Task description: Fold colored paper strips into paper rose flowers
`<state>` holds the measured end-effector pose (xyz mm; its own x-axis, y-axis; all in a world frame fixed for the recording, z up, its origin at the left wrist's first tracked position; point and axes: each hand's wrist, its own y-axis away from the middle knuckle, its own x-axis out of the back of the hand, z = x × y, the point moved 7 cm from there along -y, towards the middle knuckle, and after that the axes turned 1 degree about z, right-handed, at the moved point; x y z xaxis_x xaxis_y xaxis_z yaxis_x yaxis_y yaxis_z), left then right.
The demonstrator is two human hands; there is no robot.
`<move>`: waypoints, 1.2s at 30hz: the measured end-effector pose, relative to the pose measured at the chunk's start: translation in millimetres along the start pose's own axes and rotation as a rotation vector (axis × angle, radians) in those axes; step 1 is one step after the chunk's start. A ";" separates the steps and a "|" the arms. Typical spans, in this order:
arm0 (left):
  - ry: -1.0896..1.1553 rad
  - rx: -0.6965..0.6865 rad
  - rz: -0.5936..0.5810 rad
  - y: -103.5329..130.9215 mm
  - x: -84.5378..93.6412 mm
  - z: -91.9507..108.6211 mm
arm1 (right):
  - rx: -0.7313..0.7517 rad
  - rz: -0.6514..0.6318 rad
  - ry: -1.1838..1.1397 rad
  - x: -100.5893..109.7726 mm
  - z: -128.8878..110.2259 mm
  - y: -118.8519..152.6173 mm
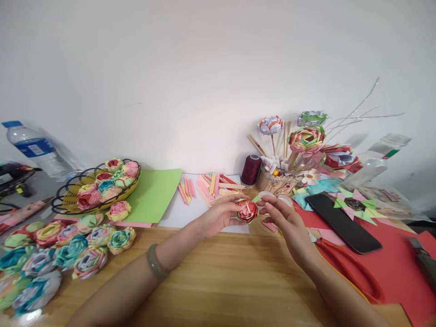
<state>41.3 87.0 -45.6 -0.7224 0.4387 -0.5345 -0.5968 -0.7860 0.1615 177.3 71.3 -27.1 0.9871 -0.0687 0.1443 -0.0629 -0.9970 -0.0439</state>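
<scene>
The person's left hand [218, 217] grasps a red paper flower [247, 210] just past twelve o'clock. The right hand [289, 220] reaches its green edge, though I can't tell whether the fingers pinch it. That bloom looks nearly formed, its edge perhaps unfinished. Shaped flowers [90, 262] sit at nine o'clock, others in the basket [68, 198] at ten; folded strips [214, 185] at twelve lie unassembled.

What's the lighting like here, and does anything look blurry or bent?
Head view: the wall is brightest mid-picture, greyer toward the corners; soft shadows lie low on it; white glare shows on the table at lower left; the bottle leans outward, probably lens stretch; the right hand looks slightly soft, perhaps from motion.
</scene>
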 end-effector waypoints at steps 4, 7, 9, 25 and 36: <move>-0.088 -0.037 0.006 0.7 0.5 0.6 | 0.066 -0.033 0.083 -1.5 -0.8 -1.0; -0.155 -0.032 -0.034 0.8 -1.0 -1.3 | 0.131 -0.019 0.140 0.0 -2.7 -0.4; -0.151 -0.013 -0.076 0.7 -2.9 -2.9 | 0.180 -0.017 0.175 0.0 -4.9 0.6; -0.357 -0.197 0.157 -5.0 9.9 3.8 | 0.139 -0.111 0.166 -7.1 -0.6 -1.7; -0.217 0.057 0.071 0.9 3.1 -8.6 | 0.020 -0.289 0.061 -21.9 -7.4 6.1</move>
<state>41.6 84.0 -54.3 -0.8177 0.4718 -0.3299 -0.5563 -0.7949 0.2420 154.2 66.5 -23.2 0.9530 0.2152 0.2132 0.2228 -0.9748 -0.0118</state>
